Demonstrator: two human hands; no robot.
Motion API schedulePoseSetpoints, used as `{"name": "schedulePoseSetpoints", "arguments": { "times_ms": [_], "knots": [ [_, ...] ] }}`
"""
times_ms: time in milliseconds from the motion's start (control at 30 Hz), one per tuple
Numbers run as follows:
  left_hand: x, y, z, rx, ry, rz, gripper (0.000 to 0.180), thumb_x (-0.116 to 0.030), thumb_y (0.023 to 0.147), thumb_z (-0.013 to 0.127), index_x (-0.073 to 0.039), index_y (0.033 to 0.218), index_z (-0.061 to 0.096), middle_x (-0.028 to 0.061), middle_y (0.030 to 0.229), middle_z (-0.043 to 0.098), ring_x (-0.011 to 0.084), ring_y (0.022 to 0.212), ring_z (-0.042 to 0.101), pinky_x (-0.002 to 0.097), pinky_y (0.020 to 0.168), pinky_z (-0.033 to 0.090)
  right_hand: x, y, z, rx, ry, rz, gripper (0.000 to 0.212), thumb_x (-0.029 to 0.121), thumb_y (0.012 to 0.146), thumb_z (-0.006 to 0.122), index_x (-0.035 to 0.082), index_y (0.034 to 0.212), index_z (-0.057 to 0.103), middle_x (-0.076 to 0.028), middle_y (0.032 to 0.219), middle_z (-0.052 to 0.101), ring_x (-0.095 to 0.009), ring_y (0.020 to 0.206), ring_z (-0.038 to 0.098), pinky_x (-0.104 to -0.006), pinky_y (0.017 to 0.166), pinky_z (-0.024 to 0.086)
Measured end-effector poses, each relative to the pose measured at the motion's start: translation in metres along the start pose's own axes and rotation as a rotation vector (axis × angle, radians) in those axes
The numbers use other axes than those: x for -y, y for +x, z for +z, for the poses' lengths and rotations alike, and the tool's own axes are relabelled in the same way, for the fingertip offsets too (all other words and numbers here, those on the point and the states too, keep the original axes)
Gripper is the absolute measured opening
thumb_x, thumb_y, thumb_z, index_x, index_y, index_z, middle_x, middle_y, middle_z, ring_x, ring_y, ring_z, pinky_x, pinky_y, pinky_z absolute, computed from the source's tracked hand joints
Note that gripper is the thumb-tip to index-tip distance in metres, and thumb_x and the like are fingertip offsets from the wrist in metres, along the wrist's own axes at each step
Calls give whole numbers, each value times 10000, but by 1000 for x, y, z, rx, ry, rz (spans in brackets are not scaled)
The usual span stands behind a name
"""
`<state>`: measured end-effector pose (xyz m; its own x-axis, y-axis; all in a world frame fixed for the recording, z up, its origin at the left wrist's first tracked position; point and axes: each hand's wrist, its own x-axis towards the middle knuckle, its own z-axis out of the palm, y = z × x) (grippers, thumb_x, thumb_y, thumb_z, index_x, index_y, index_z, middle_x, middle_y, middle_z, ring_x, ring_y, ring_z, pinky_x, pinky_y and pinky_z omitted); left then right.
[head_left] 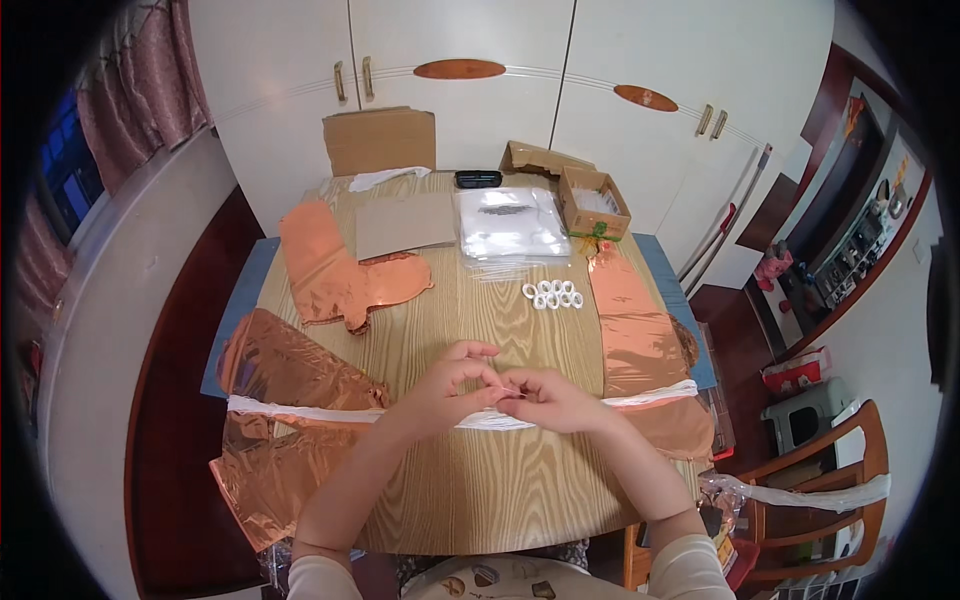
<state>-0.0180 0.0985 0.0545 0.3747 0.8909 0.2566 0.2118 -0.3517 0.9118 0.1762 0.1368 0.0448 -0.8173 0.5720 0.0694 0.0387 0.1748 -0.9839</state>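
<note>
Over the near middle of the table, my left hand (455, 385) and my right hand (553, 398) meet with fingertips pinched together. Whatever they pinch is too small and covered to make out. A long bunched white strip (497, 422) runs crosswise under my hands, its ends reaching the left and right table edges. Shiny copper foil pieces, looking like flat uninflated balloons, lie on both sides: one (290, 362) and another (270, 475) by my left forearm, a long one (640, 335) and a rounded one (670, 428) beyond my right hand.
Farther off lie several small white rings (553, 293), a stack of clear plastic bags (512, 225), a grey board (405, 224) and another copper foil piece (340, 270). A cardboard box (594, 204) and a black object (478, 179) stand at the back. A wooden chair (830, 490) is at right.
</note>
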Motion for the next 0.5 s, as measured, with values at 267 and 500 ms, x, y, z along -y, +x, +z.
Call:
{"name": "schedulePoseSetpoints", "arguments": {
  "times_ms": [267, 500],
  "knots": [
    [-8, 0, 4, -74, -268, 5, 102, -162, 826, 589, -60, 833, 598, 110, 1080, 480, 194, 1073, 447, 328, 907, 337, 3, 18, -11, 129, 267, -55, 62, 86, 847, 557, 28, 859, 573, 24, 824, 527, -44, 758, 474, -208, 660, 388],
    [-9, -8, -22, -212, -1146, -199, 90, -73, 844, 534, -43, 920, 571, 47, 851, 587, 112, 816, 528, 250, 768, 387, -15, 18, -21, 70, 255, -54, 229, 214, 907, 479, 22, 857, 594, -27, 852, 567, -90, 772, 503, -244, 702, 404]
  ]
}}
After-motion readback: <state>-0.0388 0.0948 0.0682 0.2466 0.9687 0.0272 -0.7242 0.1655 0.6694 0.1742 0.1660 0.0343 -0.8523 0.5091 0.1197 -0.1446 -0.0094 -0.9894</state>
